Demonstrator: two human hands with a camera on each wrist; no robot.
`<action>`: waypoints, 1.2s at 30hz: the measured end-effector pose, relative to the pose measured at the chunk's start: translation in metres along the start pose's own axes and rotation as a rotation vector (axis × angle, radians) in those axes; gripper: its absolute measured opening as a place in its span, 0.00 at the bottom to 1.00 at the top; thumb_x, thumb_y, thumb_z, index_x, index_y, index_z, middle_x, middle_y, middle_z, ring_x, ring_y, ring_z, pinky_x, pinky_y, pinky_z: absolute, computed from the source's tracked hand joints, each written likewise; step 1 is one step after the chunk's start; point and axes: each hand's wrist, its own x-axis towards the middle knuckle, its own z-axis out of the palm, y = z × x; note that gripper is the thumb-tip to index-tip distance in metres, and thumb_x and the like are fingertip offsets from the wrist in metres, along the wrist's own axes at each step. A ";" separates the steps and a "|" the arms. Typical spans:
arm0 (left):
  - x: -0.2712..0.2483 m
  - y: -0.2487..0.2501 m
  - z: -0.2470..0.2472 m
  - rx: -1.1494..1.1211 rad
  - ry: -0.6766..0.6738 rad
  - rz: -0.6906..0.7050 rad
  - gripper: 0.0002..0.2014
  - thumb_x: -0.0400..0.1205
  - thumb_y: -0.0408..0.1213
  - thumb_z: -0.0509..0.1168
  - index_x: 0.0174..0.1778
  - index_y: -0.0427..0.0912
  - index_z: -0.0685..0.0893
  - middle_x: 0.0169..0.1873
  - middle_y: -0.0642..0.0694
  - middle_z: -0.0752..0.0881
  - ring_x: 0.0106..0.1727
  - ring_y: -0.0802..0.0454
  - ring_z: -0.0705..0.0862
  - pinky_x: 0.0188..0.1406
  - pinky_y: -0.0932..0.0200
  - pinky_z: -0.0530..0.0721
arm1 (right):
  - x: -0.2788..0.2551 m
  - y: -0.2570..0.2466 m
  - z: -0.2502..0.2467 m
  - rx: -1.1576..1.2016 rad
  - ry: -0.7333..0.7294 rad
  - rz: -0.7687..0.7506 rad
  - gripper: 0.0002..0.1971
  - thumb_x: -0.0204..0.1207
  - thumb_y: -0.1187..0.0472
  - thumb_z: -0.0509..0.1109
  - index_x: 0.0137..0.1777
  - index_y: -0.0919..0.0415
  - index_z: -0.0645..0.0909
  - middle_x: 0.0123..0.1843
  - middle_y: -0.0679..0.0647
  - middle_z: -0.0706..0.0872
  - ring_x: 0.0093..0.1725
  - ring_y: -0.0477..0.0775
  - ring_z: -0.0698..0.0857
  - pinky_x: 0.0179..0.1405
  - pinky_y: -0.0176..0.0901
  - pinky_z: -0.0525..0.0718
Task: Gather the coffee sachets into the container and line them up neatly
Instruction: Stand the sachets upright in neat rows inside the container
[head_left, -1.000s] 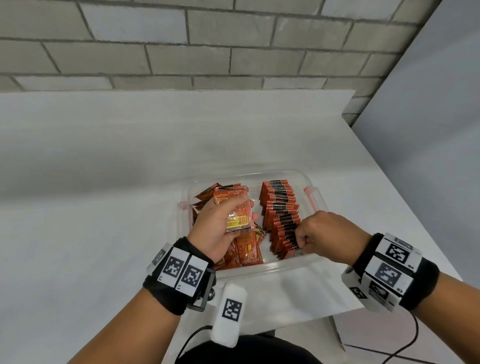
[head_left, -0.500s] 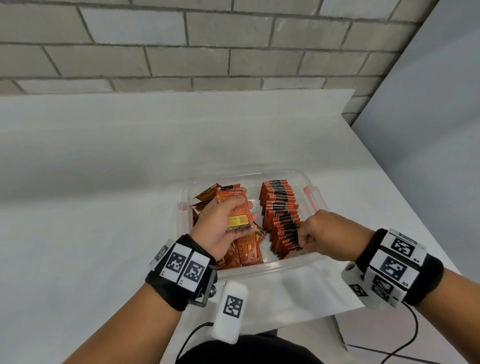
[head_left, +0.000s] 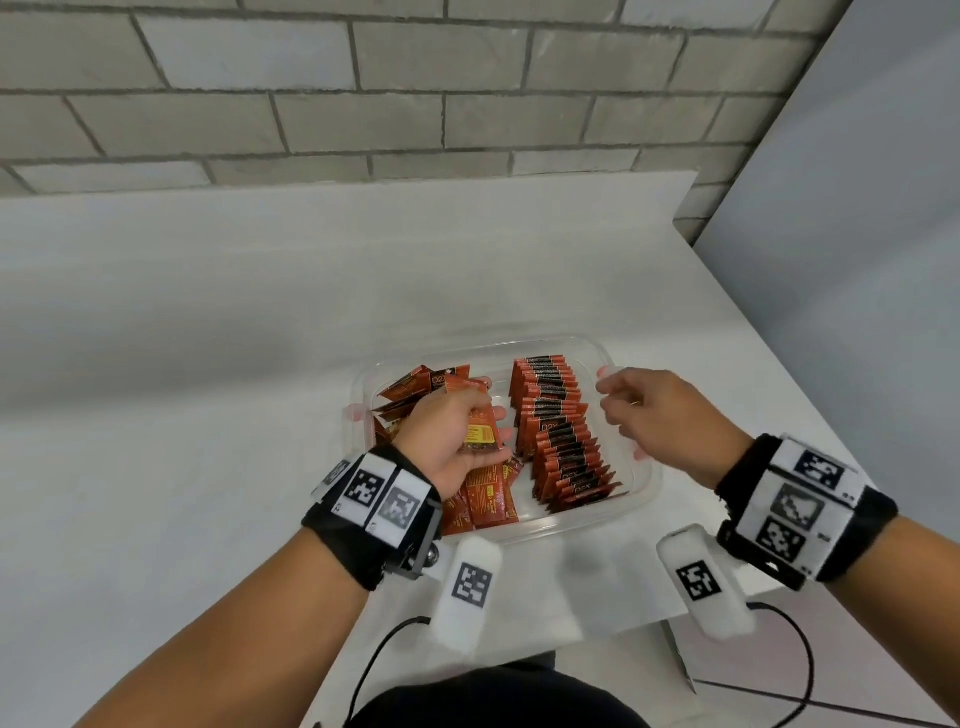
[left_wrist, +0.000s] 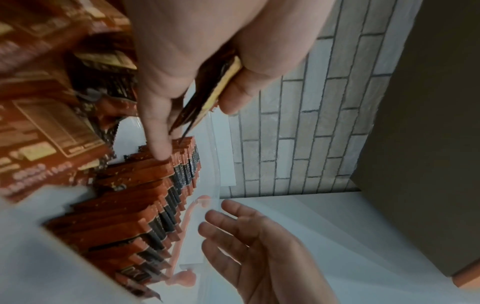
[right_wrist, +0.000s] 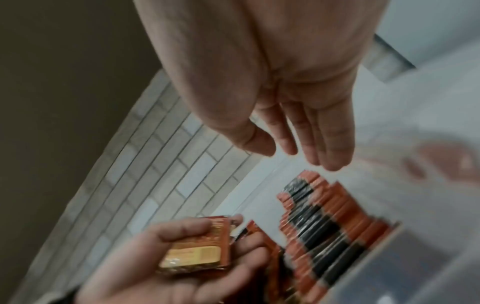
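Two groups of coffee sachets sit in the clear plastic container (head_left: 644, 483) in front of you on the white table (head_left: 156, 415). On its right side a row of sachets (head_left: 558, 431) stands on edge, packed face to face and running from the far wall toward the near one, orange edges and black bands up. On its left side the loose sachets (head_left: 483, 499) lie flat and overlapping at mixed angles.

Your left hand (head_left: 452, 441) is over the loose sachets and grips a small stack of sachets (head_left: 480, 434), thumb on the yellow label side and fingers curled behind it. In the left wrist view the held stack (left_wrist: 207, 92) shows edge-on between thumb and fingers, with the index finger (left_wrist: 158, 133) pointing down toward the top of the row.

Your right hand (head_left: 660, 421) is above the container's right rim, just right of the row. It holds nothing: the right wrist view shows the fingers (right_wrist: 327, 139) loose and nearly straight, pointing toward the far end of the row, not touching it. That view is blurred.

Both wrists wear black bands with square coded markers, and a grey brick wall (head_left: 363, 88) stands beyond the table's far edge.
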 end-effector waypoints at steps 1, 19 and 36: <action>0.003 0.001 0.004 0.016 0.004 -0.026 0.09 0.84 0.32 0.60 0.60 0.40 0.78 0.50 0.36 0.84 0.52 0.39 0.85 0.47 0.44 0.85 | 0.001 -0.003 0.002 0.129 -0.031 0.110 0.13 0.82 0.60 0.62 0.64 0.60 0.79 0.60 0.53 0.82 0.54 0.54 0.83 0.50 0.45 0.83; 0.042 -0.002 0.031 -0.089 -0.025 -0.289 0.09 0.80 0.28 0.53 0.51 0.34 0.77 0.56 0.31 0.84 0.65 0.31 0.78 0.71 0.25 0.62 | 0.045 -0.003 0.029 0.588 -0.199 0.451 0.42 0.75 0.32 0.62 0.82 0.54 0.55 0.63 0.57 0.84 0.62 0.57 0.83 0.71 0.58 0.76; 0.047 -0.003 0.036 -0.068 -0.085 -0.260 0.11 0.80 0.27 0.52 0.48 0.35 0.80 0.46 0.34 0.85 0.52 0.34 0.83 0.69 0.28 0.68 | 0.062 0.010 0.037 0.571 -0.159 0.434 0.46 0.70 0.30 0.65 0.82 0.55 0.57 0.60 0.54 0.86 0.61 0.54 0.83 0.70 0.60 0.75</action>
